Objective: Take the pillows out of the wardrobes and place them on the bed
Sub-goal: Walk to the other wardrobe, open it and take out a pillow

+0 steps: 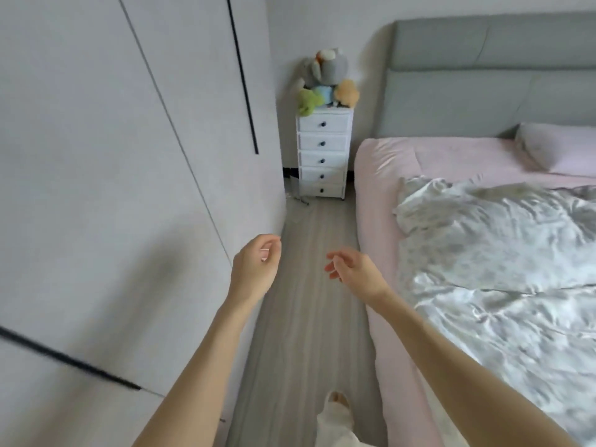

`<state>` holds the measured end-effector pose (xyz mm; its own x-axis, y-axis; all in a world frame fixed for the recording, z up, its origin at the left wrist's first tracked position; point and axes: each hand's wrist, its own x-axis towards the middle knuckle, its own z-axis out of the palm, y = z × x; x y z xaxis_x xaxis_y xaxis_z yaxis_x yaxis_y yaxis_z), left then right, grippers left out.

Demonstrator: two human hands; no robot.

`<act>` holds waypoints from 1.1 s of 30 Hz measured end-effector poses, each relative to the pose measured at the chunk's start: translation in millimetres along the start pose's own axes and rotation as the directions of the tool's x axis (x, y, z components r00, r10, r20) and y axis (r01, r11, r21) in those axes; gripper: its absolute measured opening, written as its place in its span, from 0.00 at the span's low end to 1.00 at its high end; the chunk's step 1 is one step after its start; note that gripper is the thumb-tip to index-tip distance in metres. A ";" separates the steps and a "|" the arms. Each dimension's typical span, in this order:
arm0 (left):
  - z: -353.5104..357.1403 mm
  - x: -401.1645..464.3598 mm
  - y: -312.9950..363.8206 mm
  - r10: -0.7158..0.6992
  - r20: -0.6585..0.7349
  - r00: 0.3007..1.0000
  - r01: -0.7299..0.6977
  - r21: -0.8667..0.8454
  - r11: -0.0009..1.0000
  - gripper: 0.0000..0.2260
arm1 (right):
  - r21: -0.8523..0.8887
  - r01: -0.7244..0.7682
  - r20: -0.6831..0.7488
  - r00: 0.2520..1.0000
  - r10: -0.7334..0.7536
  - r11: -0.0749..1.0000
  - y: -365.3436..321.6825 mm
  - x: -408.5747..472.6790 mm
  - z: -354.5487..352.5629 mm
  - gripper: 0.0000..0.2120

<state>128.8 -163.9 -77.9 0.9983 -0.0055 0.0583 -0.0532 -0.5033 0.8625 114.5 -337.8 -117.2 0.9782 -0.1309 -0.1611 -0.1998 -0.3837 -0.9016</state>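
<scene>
A light grey wardrobe (106, 162) fills the left side, its doors closed, with thin black handle strips. The bed (383, 195) with a pink sheet and a grey padded headboard lies on the right. One pink-grey pillow (558, 150) rests at the head of the bed, far right. My left hand (256, 267) hovers next to the wardrobe's lower edge, fingers loosely curled and holding nothing. My right hand (353, 267) hangs over the floor beside the mattress edge, fingers apart and empty.
A crumpled white-grey quilt (496, 253) covers much of the bed. A white drawer chest (324, 153) topped with plush toys (325, 80) stands at the aisle's far end. A narrow strip of wood floor (309, 317) runs between wardrobe and bed.
</scene>
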 end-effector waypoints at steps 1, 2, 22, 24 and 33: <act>14.0 23.9 1.0 0.010 0.037 0.999 -0.010 0.002 1.000 0.09 | 0.003 -0.024 -0.019 1.000 0.024 1.000 3.6 22.0 -8.7 0.12; 25.9 45.7 0.7 0.010 0.068 0.998 -0.010 0.004 1.000 0.09 | 0.011 -0.044 -0.033 0.998 0.044 0.999 8.5 44.5 -16.3 0.12; 51.6 558.6 71.8 0.173 -0.562 0.809 0.001 0.295 0.955 0.12 | -0.029 0.386 0.131 0.916 -0.379 0.922 -145.2 567.7 -59.1 0.14; 41.3 584.0 67.7 0.302 -0.644 0.703 -0.034 0.394 0.919 0.12 | -0.013 0.495 0.113 0.864 -0.491 0.869 -168.6 603.5 -42.6 0.14; 47.8 632.4 69.3 0.346 -0.838 0.422 0.274 0.482 0.832 0.10 | -0.097 0.993 0.191 0.086 -0.978 0.068 -251.7 732.8 17.2 0.23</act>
<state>757.6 -243.5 -5.3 0.3823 0.5472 0.7446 0.2416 -0.8369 0.4911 882.6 -321.4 -15.2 0.2898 0.5386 0.7912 0.9523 -0.2444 -0.1825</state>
